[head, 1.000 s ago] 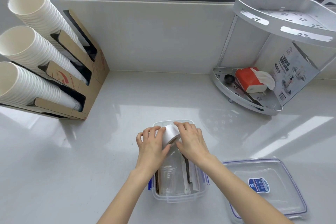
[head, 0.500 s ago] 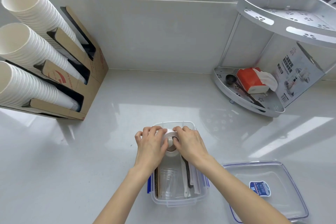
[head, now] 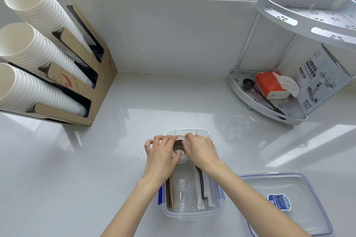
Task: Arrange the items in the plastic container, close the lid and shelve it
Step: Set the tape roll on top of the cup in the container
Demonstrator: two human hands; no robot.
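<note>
A tape roll (head: 180,153) is pinched between both hands, left (head: 160,157) and right (head: 202,151), inside the open plastic container (head: 192,214) on the counter (head: 96,169).

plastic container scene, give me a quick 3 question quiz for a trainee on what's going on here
1. True or false: the lid is already closed on the plastic container.
2. Which item do the left hand and right hand hold together over the container's far end? A) roll of tape B) paper cup C) tissue pack
3. Fill in: the orange tissue pack sits on the ______ tier of the corner shelf rack.

Key
1. False; the lid lies flat on the counter, to the right of the container.
2. A, the roll of tape.
3. Lower.
</note>
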